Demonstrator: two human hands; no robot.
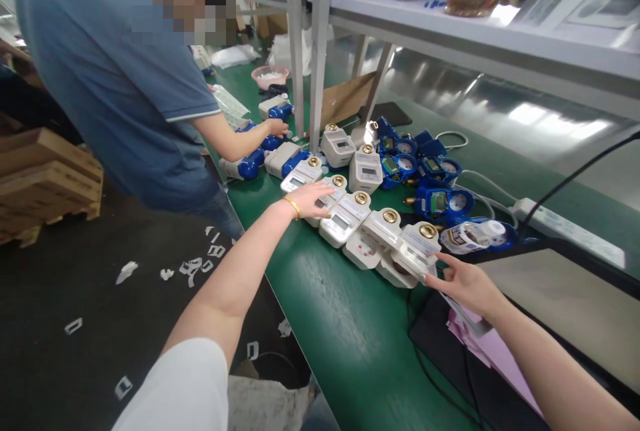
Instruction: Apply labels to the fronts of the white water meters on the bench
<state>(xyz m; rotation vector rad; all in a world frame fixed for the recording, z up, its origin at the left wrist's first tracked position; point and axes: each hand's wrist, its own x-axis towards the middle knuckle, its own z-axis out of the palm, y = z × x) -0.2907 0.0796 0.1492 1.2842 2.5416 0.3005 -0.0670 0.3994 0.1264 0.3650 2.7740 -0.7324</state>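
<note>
A row of white water meters [345, 216] with brass rings and small display windows stands along the green bench. My left hand [311, 200] lies over one meter in the row, fingers stretched out and palm down. At the near end of the row, my right hand [463, 282] has its thumb and fingers around the edge of the last white meter [419, 242]. Two meters at this end have raised front parts, with the lower housings showing beneath. Behind the row are two more upright white meters [365, 169] and several blue meters [443, 202] with exposed circuit boards.
A co-worker in a blue shirt [115, 51] reaches toward blue-and-white meters [286, 158] farther along the bench. A plastic bottle [473, 236], a power strip [570, 231], a monitor [575, 311] and pink papers [510, 378] are at right. A shelf [450, 34] stands above; scraps litter the floor.
</note>
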